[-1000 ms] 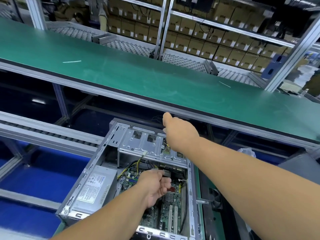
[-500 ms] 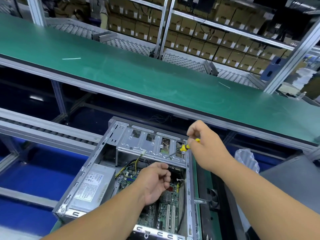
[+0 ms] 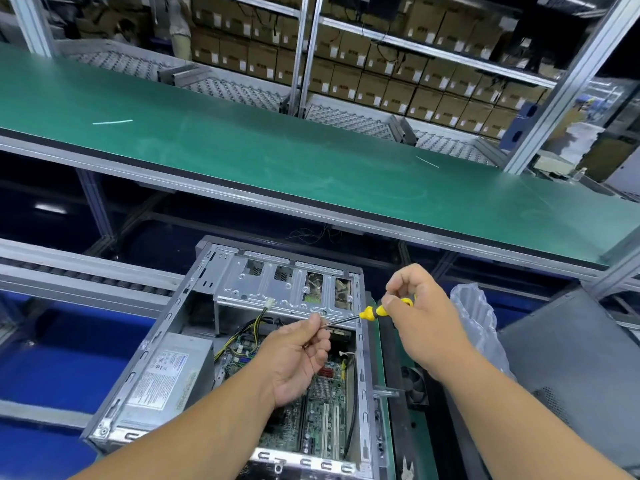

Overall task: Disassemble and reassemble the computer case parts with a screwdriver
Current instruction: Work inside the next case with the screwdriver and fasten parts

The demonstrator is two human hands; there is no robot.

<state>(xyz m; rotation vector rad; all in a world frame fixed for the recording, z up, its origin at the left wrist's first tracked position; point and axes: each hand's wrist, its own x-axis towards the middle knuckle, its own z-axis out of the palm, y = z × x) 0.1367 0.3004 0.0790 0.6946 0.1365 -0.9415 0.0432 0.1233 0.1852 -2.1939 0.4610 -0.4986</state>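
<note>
At the fingers of the right hand point(image 3: 420, 323): curled around the yellow handle of the screwdriver point(image 3: 372, 312), thin shaft pointing left. At the shaft tip: thumb and finger of the left hand point(image 3: 298, 355) closed in a pinch; whether on the tip or on a small screw, cannot tell. Below both hands: the open computer case point(image 3: 194, 327) on its side, with the green circuit board point(image 3: 322, 410), the grey power supply point(image 3: 166, 379) at left, and yellow-black cables point(image 3: 249, 327). Right of the case: a plastic air cushion point(image 3: 474, 317) and a grey panel point(image 3: 571, 368). Behind: a long green belt point(image 3: 277, 150), then shelves of cardboard boxes point(image 3: 381, 64).
</note>
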